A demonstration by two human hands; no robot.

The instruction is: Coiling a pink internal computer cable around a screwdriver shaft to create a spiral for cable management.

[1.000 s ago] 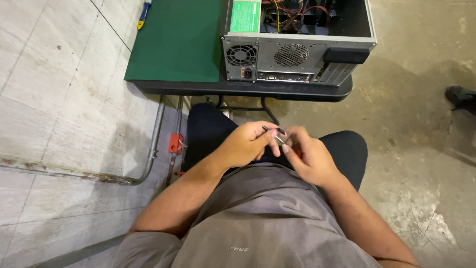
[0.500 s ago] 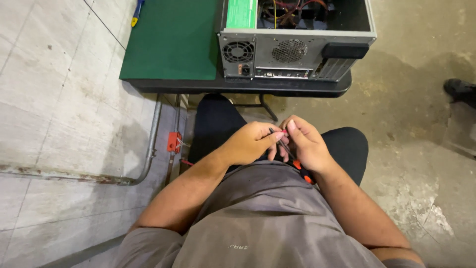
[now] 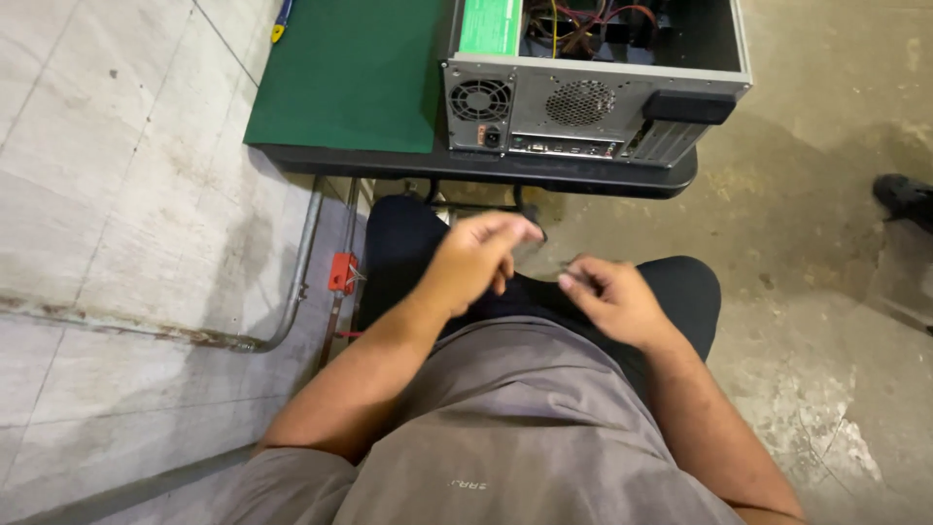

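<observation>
Sitting below an opened computer case point(image 3: 595, 92), the person held the left hand point(image 3: 478, 261) loosely curled, the right hand point(image 3: 610, 297) perhaps pinching something small, too blurred to tell.

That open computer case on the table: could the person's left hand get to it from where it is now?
Probably yes. The left hand hangs above the lap, just short of the table edge, and nothing lies between it and the back of the computer case. It appears to be a short forward stretch.
</observation>
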